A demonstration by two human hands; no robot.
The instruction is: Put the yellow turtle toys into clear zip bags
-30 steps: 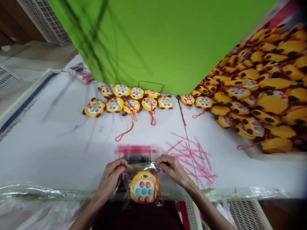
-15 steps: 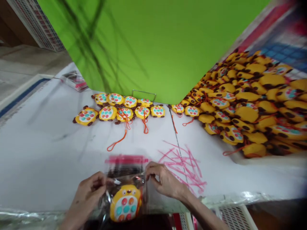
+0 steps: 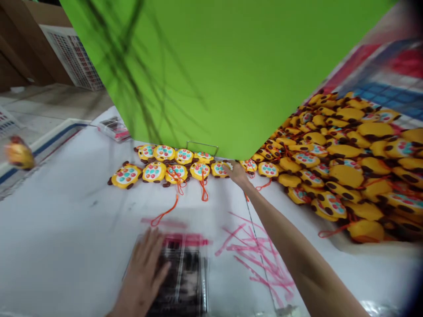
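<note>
My left hand [image 3: 143,270] lies with fingers stretched out on the left side of a stack of clear plastic bags [image 3: 185,277] with pink top strips. Farther forward, my right hand [image 3: 237,172] grips the right end of a yellow animal toy [image 3: 218,169] with coloured dots, last in the front row; its fingertips are partly hidden. More such toys [image 3: 154,171] lie face up in two rows, some with orange cord loops [image 3: 204,190]. At far left, a blurred yellow toy [image 3: 20,152] appears beside the table edge.
A large green panel [image 3: 211,79] overhangs the rows, with a wire loop [image 3: 202,143] at its lower edge. A big heap of yellow toys [image 3: 346,176] fills the right. Loose pink strips [image 3: 251,246] litter the white table. Another bag pack [image 3: 114,127] lies back left.
Both hands were holding a bagged toy over the bag stack. That bag is gone from them; a blurred toy shows at far left. My right hand has moved forward to the row, my left flattened.
</note>
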